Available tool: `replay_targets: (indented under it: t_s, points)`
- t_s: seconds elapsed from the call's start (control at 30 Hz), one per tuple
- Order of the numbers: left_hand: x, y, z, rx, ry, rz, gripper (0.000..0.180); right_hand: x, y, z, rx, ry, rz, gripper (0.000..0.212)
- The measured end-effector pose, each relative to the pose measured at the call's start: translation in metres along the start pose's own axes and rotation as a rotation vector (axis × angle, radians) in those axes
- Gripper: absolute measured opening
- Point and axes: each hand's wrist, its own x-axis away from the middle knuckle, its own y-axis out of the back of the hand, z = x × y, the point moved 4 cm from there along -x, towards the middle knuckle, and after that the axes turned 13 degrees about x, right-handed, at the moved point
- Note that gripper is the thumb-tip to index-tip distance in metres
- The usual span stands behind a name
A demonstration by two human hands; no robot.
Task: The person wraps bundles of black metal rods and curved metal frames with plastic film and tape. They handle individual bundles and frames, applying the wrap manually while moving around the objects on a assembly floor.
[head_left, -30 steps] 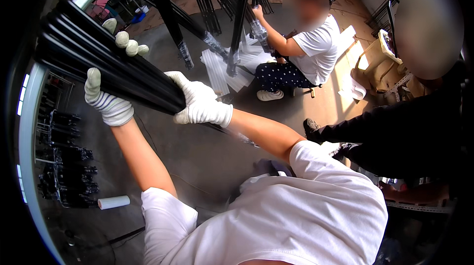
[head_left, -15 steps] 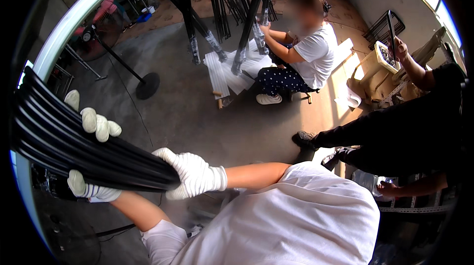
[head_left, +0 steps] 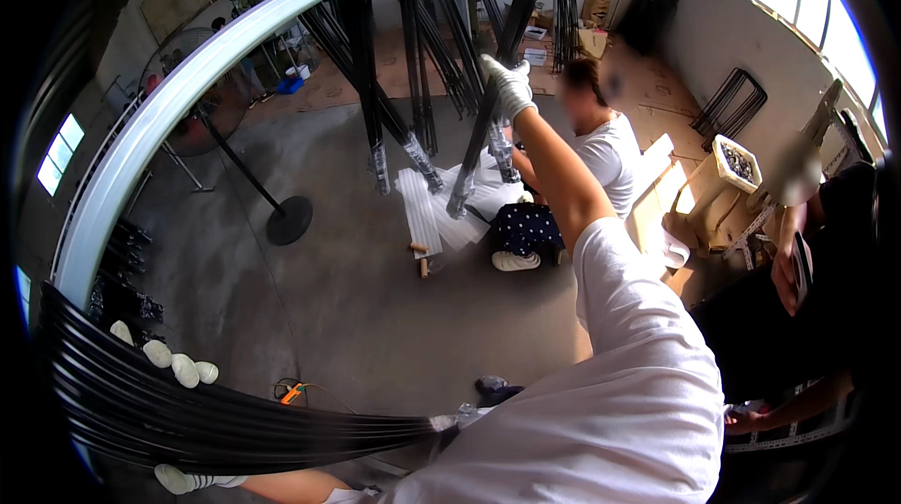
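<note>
Floor [head_left: 375, 316]; left hand [head_left: 192, 480] holds one bundle [head_left: 253, 429].

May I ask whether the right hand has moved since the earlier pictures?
Yes: the right hand has gone up the picture, from below the white sheets to above them.

Curved white rail [head_left: 152, 131] with bent black tubular frames [head_left: 355, 46] across it

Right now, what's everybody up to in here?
The gloved left hand grips a bundle of black tubes at lower left, while the right hand is up at the black frames hanging from the white rail. Beyond, a person in a white shirt sits near the frames' wrapped ends. Someone in dark clothes is at right.
</note>
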Motion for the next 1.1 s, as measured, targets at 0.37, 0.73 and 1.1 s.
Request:
replay_targets:
  t_s: [0.37, 0.73, 1.1]
  points:
    - [-0.008, 0.041, -0.004, 0.108, 0.07, 0.313, 0.114, -0.052, -0.005, 0.044, -0.5, 0.326, 0.465, 0.055]
    - [-0.006, 0.037, -0.01, 0.171, 0.098, 0.286, 0.12, 0.099, 0.039, 0.169, 0.014, 0.489, 0.098, 0.075]
    - [0.004, 0.033, -0.014, 0.246, 0.164, 0.305, 0.116, 0.242, 0.05, 0.253, 0.132, 0.668, 0.247, 0.081]
